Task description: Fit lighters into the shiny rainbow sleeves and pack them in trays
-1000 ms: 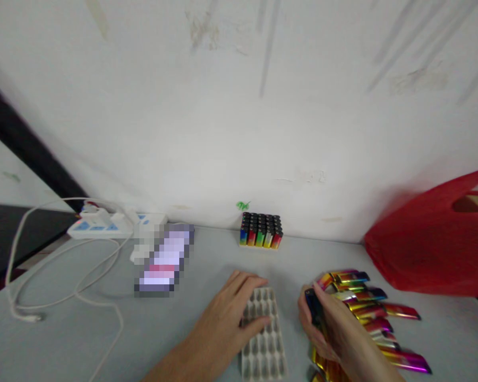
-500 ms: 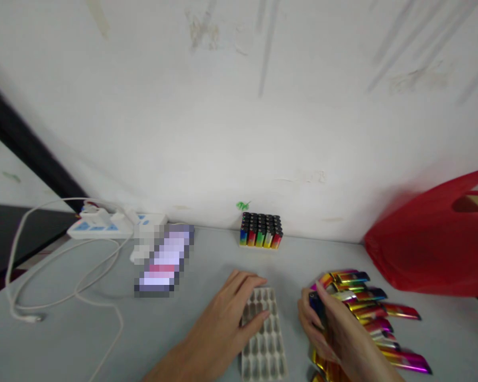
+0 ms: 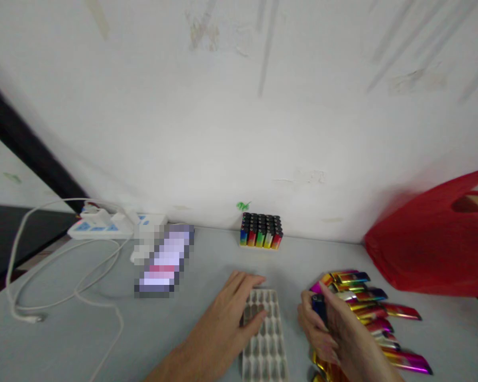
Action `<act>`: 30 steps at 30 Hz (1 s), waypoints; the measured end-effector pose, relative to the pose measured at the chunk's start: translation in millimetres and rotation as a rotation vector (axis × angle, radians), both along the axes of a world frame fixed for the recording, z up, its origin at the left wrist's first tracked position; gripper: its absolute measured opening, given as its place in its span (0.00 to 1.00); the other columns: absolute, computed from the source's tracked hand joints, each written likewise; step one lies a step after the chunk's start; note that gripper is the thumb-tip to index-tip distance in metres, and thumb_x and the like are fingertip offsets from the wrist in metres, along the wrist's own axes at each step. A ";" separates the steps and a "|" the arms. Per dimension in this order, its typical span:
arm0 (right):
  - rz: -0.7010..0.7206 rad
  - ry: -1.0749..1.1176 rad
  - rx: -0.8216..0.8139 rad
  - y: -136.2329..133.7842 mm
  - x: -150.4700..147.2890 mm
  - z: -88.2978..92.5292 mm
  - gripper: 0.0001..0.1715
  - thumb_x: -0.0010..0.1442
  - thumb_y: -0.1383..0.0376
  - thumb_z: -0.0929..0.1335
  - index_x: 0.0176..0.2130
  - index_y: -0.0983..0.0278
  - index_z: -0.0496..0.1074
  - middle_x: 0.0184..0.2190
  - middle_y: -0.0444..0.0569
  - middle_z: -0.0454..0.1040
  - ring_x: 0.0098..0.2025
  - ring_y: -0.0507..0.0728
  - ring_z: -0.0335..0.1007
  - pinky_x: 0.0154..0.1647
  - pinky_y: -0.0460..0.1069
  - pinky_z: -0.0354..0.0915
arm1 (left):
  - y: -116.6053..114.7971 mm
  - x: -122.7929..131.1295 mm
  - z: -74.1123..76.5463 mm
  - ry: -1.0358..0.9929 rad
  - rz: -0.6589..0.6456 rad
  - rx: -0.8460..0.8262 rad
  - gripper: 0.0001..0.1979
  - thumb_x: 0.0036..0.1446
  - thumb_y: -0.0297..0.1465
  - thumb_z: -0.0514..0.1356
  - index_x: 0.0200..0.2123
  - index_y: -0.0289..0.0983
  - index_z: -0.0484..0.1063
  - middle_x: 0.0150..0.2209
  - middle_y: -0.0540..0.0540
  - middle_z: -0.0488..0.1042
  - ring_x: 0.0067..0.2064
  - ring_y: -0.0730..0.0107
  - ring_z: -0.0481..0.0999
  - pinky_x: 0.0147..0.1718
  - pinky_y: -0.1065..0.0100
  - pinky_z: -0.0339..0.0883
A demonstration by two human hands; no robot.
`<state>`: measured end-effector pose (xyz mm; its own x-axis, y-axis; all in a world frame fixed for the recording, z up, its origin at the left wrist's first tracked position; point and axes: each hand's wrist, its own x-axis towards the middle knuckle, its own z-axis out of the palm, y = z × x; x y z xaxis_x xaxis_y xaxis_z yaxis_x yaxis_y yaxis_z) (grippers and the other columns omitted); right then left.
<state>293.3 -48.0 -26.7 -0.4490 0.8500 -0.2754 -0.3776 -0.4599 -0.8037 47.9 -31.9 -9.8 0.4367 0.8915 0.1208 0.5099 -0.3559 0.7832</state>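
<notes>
My left hand [image 3: 231,318] lies flat on the left side of an empty white cell tray [image 3: 267,339], fingers stretched over its top edge. My right hand [image 3: 334,334] is closed round a lighter [image 3: 317,305] with a dark top, held upright just right of the tray. Beside and under that hand lies a row of shiny multicoloured lighters [image 3: 370,313] on the grey table. A filled tray of lighters [image 3: 261,230] stands against the wall behind.
A red plastic bag [image 3: 434,244] sits at the right. On the left are a white power strip [image 3: 103,224], a looping white cable [image 3: 59,276] and a blurred-out phone [image 3: 165,260]. The white wall [image 3: 239,116] closes the back of the table.
My right hand has drawn slightly toward me with the lighter. The left hand stays on the tray, which has barely shifted.
</notes>
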 end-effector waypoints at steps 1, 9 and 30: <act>-0.011 0.021 0.000 -0.7 -0.1 1.1 0.38 0.63 0.32 0.67 0.25 0.60 0.63 0.15 0.35 0.53 0.15 0.46 0.37 0.14 0.44 0.40 | -0.7 0.2 -1.0 -0.010 0.008 -0.012 0.25 0.65 0.23 0.66 0.62 0.47 0.70 0.59 0.46 0.74 0.63 0.57 0.73 0.66 0.55 0.66; -0.243 -0.048 -0.067 -3.6 -2.4 11.5 0.32 0.64 0.38 0.72 0.37 0.64 0.73 0.21 0.40 0.64 0.19 0.47 0.49 0.18 0.42 0.46 | 0.0 0.5 -7.5 -0.056 0.045 -0.059 0.30 0.64 0.23 0.65 0.65 0.48 0.65 0.58 0.46 0.75 0.58 0.57 0.76 0.62 0.54 0.69; -0.151 0.403 -0.161 -10.3 -3.4 29.8 0.28 0.60 0.46 0.76 0.28 0.64 0.69 0.22 0.36 0.51 0.22 0.47 0.35 0.20 0.43 0.41 | 1.3 1.7 -19.0 -0.075 0.093 -0.035 0.38 0.64 0.25 0.63 0.73 0.49 0.52 0.56 0.45 0.76 0.48 0.61 0.77 0.56 0.56 0.73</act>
<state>289.9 -58.3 3.1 -0.4219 0.8749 -0.2378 -0.7180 -0.4825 -0.5017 49.6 -30.6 -28.8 0.3427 0.9320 0.1180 0.4793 -0.2815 0.8313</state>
